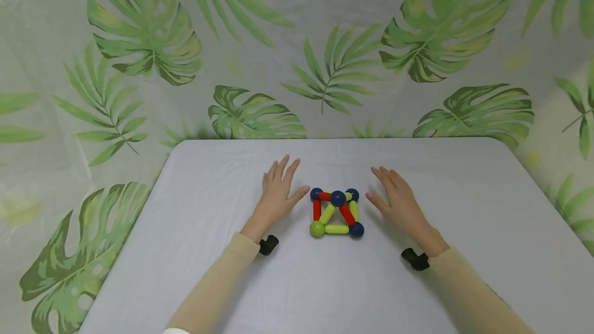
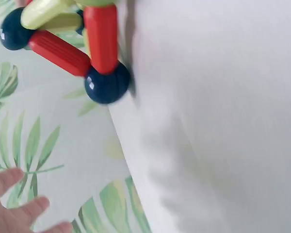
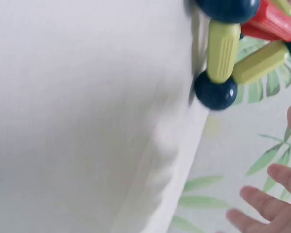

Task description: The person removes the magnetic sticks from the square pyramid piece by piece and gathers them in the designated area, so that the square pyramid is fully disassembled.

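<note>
A pyramid of toy rods and balls stands on the white table between the hands. Its top is a dark blue ball [image 1: 338, 198], joined by red and yellow-green rods to a square base. One front corner is a green ball [image 1: 317, 229]; the other base corners are dark blue balls [image 1: 356, 230]. The left hand [image 1: 277, 189] is held just left of the pyramid with its fingers spread and nothing in it. On the other side the right hand [image 1: 395, 200] likewise has extended fingers and holds nothing. Both wrist views show the pyramid apart from the fingertips.
The white table [image 1: 325, 287] has rounded far corners. Behind and beside it hangs a leaf-patterned cloth [image 1: 260, 66]. A black wrist device [image 1: 269, 245] sits on the left wrist, and a similar black device [image 1: 415, 259] on the right.
</note>
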`<state>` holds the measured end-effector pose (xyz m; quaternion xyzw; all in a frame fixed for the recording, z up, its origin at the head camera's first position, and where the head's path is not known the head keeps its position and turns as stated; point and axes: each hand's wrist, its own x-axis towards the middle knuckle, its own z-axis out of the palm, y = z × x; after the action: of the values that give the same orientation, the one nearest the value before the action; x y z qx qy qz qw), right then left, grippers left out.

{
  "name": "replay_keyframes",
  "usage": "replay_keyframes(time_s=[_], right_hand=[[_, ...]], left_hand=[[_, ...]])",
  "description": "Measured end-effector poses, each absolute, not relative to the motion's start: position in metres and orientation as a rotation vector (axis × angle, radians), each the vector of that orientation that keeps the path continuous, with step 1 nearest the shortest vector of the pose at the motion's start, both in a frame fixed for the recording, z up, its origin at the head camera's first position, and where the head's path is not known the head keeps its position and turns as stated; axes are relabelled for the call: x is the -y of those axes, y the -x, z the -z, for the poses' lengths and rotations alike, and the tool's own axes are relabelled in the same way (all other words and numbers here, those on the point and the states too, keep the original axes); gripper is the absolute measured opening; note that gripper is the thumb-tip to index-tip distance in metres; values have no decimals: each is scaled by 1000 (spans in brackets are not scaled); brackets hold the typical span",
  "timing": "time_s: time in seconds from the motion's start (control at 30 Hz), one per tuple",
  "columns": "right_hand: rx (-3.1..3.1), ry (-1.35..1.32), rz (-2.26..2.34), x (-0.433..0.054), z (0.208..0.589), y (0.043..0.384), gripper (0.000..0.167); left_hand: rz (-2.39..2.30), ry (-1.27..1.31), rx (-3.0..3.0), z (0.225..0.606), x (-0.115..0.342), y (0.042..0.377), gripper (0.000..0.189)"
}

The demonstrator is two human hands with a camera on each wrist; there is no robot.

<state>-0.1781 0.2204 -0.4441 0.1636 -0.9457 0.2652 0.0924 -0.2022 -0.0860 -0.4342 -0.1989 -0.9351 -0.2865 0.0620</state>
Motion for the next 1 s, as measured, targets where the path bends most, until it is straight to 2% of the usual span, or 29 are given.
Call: replay_keyframes(time_s=[0.17, 0.37, 0.7, 1.0], right_hand=[[2740, -522, -1276, -207, 446, 169, 48], [2645, -533, -1683, -192, 453, 158, 29], [2615, -433, -1854, -178, 459, 154, 28], [2592, -405, -1886, -175, 459, 152, 27]], left_hand=[[1463, 835, 2660, 433, 73, 201, 54], [1928, 920, 2544, 440, 50, 198, 44], [1782, 858, 2552, 453, 27, 193, 41], [1712, 902, 2526, 451, 26, 193, 36]])
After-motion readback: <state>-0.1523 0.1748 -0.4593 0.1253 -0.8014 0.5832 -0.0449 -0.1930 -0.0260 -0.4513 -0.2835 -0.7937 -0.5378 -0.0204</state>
